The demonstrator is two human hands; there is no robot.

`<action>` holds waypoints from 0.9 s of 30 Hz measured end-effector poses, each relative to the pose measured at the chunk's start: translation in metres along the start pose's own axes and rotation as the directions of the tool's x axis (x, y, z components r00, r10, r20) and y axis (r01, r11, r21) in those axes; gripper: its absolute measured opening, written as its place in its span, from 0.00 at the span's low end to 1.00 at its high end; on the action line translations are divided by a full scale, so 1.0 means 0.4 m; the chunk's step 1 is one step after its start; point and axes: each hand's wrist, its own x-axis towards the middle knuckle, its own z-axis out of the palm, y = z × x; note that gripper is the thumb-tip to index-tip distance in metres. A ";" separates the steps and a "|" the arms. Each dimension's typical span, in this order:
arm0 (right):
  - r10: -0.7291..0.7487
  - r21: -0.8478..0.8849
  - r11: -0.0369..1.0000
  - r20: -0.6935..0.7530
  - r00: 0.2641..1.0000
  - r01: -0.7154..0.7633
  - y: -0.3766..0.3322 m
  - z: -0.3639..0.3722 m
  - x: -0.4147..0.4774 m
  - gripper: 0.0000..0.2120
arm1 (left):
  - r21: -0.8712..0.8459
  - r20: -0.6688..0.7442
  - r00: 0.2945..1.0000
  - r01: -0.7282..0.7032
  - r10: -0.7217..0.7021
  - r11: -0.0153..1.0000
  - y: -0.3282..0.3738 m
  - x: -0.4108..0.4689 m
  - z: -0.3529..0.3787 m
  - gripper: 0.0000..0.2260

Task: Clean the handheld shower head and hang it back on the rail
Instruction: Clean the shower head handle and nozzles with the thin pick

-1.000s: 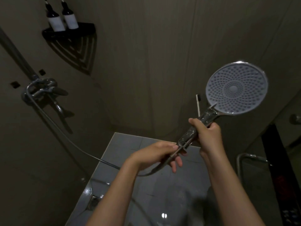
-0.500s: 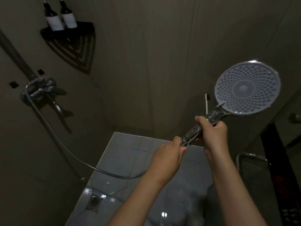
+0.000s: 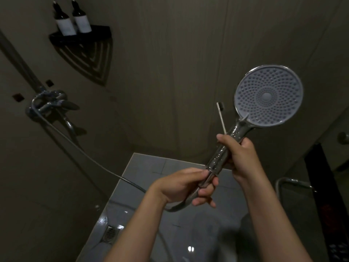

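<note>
Just above right hand [image 3: 241,159], shower head [image 3: 268,96].

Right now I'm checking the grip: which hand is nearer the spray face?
Right. The right hand grips the handle just below the spray face; the left hand holds the hose end, farther down.

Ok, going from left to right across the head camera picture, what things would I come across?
mixer tap → floor drain → left hand, gripping the base of the handle → round face of the shower head
</note>
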 end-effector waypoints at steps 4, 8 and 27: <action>-0.044 -0.043 0.998 -0.082 0.996 0.041 0.001 -0.012 0.010 0.11 | 0.168 -0.276 0.961 0.037 0.011 0.985 -0.005 0.024 0.028 0.09; -0.068 -0.086 0.995 -0.169 0.983 0.055 0.011 -0.029 0.021 0.09 | 0.674 -0.518 0.828 0.242 0.213 0.698 -0.024 0.055 0.060 0.09; -0.063 0.050 0.997 0.102 0.993 0.058 -0.045 -0.010 -0.031 0.10 | 0.168 -0.107 0.993 -0.026 0.044 0.985 0.030 -0.002 0.056 0.11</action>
